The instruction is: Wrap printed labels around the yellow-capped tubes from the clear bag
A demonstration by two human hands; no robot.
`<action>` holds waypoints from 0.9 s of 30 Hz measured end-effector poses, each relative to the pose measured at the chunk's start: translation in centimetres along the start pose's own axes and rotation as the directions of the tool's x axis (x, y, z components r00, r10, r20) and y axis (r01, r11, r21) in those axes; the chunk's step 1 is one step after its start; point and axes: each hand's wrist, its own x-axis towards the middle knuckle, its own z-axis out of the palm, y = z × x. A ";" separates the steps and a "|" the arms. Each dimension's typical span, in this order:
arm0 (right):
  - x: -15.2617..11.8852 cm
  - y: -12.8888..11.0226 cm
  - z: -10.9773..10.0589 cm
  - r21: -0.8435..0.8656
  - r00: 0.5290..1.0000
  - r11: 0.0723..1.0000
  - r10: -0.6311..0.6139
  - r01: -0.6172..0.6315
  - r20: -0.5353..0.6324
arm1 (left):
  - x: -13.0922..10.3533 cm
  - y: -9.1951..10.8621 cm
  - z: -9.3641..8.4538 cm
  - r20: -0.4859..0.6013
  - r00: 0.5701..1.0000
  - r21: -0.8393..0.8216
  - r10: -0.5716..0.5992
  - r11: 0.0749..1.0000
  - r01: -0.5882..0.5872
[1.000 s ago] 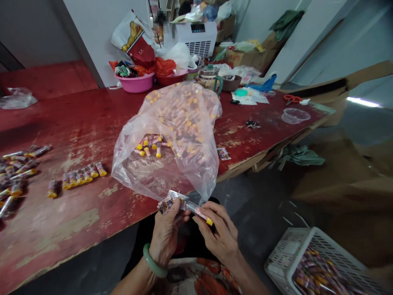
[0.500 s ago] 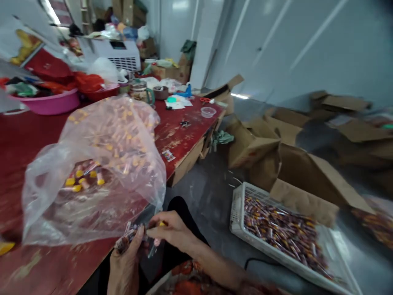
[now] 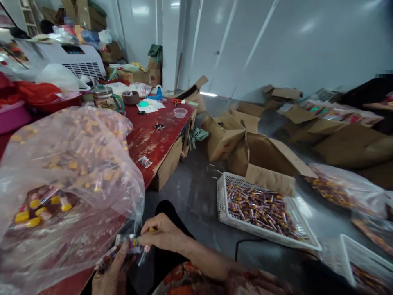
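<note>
Low in the picture my left hand (image 3: 112,274) holds a stack of small printed labels (image 3: 124,244) at the edge of the red table (image 3: 152,141). My right hand (image 3: 162,235) pinches a small clear tube with a yellow cap (image 3: 144,249) against those labels. Just above the hands lies a big clear plastic bag (image 3: 73,172) full of yellow-capped tubes. On the floor to the right stands a white basket (image 3: 225,215) holding several labelled tubes.
Open cardboard boxes (image 3: 258,153) lie on the grey floor behind the basket. A second white basket (image 3: 365,262) and a plastic bag of tubes (image 3: 344,190) are at the right. The far table end carries a jar (image 3: 106,98), scissors (image 3: 176,100), a small bowl (image 3: 180,112) and a white appliance (image 3: 72,57).
The view has swung to the right, so the table has slid left and the floor with the baskets and boxes has come in. Both hands still hold the labels and the tube.
</note>
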 end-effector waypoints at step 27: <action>-2.3 0.3 0.3 -0.478 0.564 0.478 -0.825 0.737 0.045 | -2.0 1.1 1.2 0.006 0.973 -0.458 -0.231 0.865 0.207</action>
